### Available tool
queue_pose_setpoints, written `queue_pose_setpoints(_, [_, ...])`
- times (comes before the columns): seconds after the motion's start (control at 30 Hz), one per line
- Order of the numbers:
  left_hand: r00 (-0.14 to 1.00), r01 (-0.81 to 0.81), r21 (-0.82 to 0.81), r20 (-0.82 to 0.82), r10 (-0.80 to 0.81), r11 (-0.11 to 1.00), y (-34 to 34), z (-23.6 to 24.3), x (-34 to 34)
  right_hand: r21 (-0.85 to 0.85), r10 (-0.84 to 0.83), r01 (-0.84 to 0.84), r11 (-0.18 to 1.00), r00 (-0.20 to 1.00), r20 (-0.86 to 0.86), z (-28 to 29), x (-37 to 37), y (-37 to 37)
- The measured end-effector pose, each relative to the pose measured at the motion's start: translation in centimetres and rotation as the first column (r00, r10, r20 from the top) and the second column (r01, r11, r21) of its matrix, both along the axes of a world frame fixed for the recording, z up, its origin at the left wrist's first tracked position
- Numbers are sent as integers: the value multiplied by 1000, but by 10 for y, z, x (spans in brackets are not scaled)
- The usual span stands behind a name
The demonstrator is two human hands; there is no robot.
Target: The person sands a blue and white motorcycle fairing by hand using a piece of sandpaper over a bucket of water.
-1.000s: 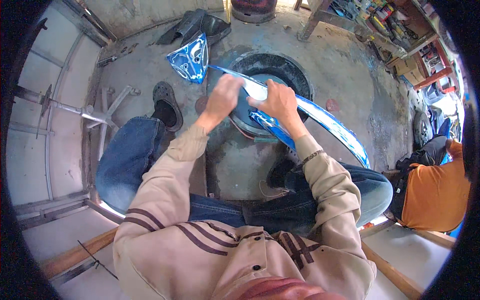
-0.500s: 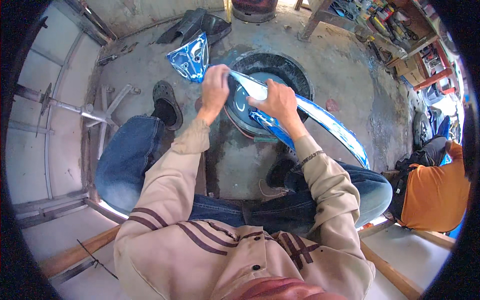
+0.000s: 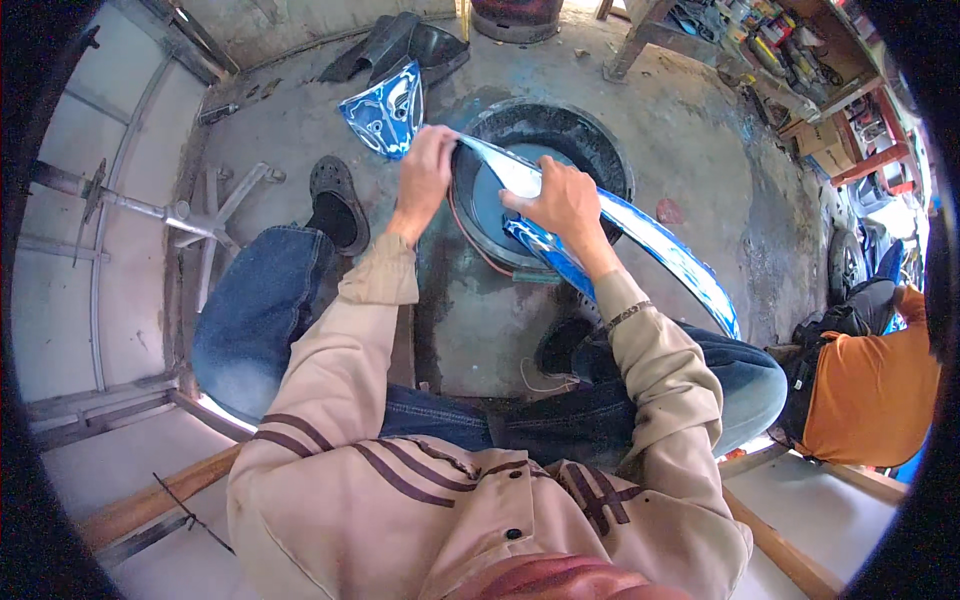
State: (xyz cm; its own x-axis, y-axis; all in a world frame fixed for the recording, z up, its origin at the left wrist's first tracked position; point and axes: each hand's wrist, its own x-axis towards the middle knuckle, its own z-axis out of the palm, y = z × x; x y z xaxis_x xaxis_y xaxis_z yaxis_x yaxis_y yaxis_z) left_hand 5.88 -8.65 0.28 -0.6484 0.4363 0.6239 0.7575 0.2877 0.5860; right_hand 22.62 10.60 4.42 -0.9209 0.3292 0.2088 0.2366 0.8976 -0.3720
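Observation:
A long, curved blue-and-white glossy panel (image 3: 665,245), like a motorcycle body panel, lies slantwise over a round black tub (image 3: 612,140) of cloudy bluish water (image 3: 478,205). My right hand (image 3: 565,208) is closed around its middle, thumb on the white part. At the panel's narrow left end, my left hand (image 3: 425,185) has its fingers bent and pressed on the edge. Whether something small sits under those fingers is hidden. A blue strip (image 3: 550,255) of the same finish extends below my right hand. Beyond my left hand, another blue-and-white piece (image 3: 385,112) rests on the floor.
Black plastic parts (image 3: 405,50) lie at the far left, near a dark round container (image 3: 515,18). A cluttered workbench (image 3: 690,50) stands far right. A metal stand's legs (image 3: 215,215) are on the left. Someone in orange clothing (image 3: 865,395) is at the right.
My left hand has shifted slightly along the panel's narrow end. My right hand keeps its hold, and the whole view has moved a little.

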Motion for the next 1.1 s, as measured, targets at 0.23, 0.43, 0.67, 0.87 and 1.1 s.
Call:
queue_pose_setpoints(0.23, [990,65,23,-127,-62,998,9,-4,19,18,7,-7,1000,1000,2,-3,4,6])
queue_pose_setpoints(0.43, [991,67,-31,-116,-70,997,12,-10,36,9,2,-2,1000,1000,-8,1,0,1])
queue_pose_setpoints(0.67, [969,-125,-16,211,126,992,12,5,17,0,4,-4,1000,1000,-16,2,-1,-2])
queue_pose_setpoints(0.87, [986,-104,-84,-137,92,991,7,9,11,9,3,-3,1000,1000,-3,-5,0,2])
queue_pose_setpoints(1.1, [973,26,-60,-225,-39,998,11,8,13,-11,-11,11,1000,1000,-18,-8,2,4])
